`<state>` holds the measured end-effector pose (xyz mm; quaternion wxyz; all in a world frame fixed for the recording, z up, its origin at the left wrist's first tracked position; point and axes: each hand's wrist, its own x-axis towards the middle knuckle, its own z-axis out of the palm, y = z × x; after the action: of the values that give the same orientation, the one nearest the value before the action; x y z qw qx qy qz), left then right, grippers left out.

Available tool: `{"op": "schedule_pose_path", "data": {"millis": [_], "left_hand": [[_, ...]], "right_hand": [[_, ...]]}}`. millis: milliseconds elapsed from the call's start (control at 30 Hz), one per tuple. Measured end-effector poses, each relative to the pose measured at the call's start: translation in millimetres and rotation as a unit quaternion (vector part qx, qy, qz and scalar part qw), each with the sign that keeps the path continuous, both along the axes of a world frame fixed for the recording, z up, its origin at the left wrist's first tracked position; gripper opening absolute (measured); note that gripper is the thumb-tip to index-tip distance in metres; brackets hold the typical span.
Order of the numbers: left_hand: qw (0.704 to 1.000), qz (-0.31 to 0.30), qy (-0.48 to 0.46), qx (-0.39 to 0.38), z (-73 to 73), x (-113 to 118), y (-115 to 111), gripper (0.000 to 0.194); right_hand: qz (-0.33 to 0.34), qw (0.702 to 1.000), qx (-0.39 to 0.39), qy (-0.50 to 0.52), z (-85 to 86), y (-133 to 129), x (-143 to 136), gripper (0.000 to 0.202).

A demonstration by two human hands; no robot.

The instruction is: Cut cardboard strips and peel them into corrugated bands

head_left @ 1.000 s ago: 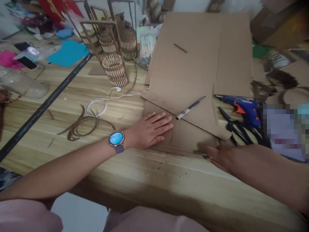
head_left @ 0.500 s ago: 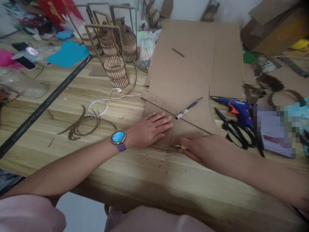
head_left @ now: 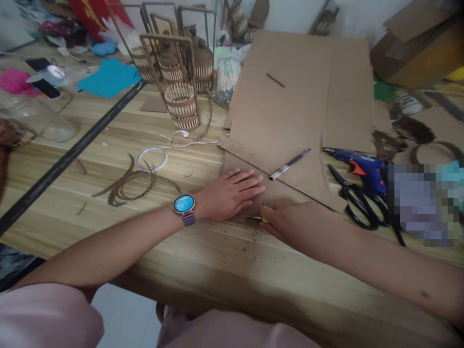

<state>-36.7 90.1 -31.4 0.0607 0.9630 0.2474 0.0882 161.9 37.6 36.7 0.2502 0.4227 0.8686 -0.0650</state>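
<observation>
My left hand [head_left: 232,195] lies flat with fingers spread on a piece of brown cardboard [head_left: 304,188] near the table's front edge. Just to its right, my right hand [head_left: 281,220] is closed around a small yellow-handled cutter [head_left: 258,219]. The cutter's blade points left, low along the near part of the cardboard, and my fingers hide most of its handle. A pen [head_left: 290,164] rests on the cardboard beyond my hands. Small dark crumbs [head_left: 244,249] are scattered on the wood in front.
Black scissors [head_left: 357,198] and a blue glue gun [head_left: 366,166] lie right of the cardboard. Slatted baskets [head_left: 183,108] with tall handles stand behind. Left are a white tape ring [head_left: 152,158], brown strips [head_left: 134,186] and a black strip [head_left: 72,153]. Another person's hand [head_left: 7,133] shows at the left edge.
My right hand has moved left with the cutter, closer to my left hand, which stays flat on the cardboard. The whole view has shifted slightly. More of the other person's hand shows.
</observation>
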Motion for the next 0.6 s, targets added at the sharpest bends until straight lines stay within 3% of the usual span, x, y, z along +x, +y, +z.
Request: {"op": "schedule_pose_path", "data": {"millis": [167, 267, 433, 600], "left_hand": [[1.000, -0.003, 0.011, 0.001, 0.5, 0.3, 0.4, 0.047], [1.000, -0.006, 0.017, 0.000, -0.2, -1.0, 2.5, 0.048], [1.000, -0.004, 0.016, 0.010, -4.0, -0.9, 1.5, 0.049], [1.000, 0.022, 0.008, 0.017, -5.6, 8.6, -11.2, 0.050]], "right_hand": [[0.016, 1.000, 0.023, 0.002, 1.8, -1.8, -1.8, 0.023], [0.000, 1.000, 0.015, 0.000, 5.7, -3.0, 10.6, 0.023], [-0.035, 0.999, -0.002, 0.002, 1.4, -12.0, 59.0, 0.020], [-0.019, 0.996, 0.014, 0.089, -13.7, -20.0, 106.5, 0.024]]}}
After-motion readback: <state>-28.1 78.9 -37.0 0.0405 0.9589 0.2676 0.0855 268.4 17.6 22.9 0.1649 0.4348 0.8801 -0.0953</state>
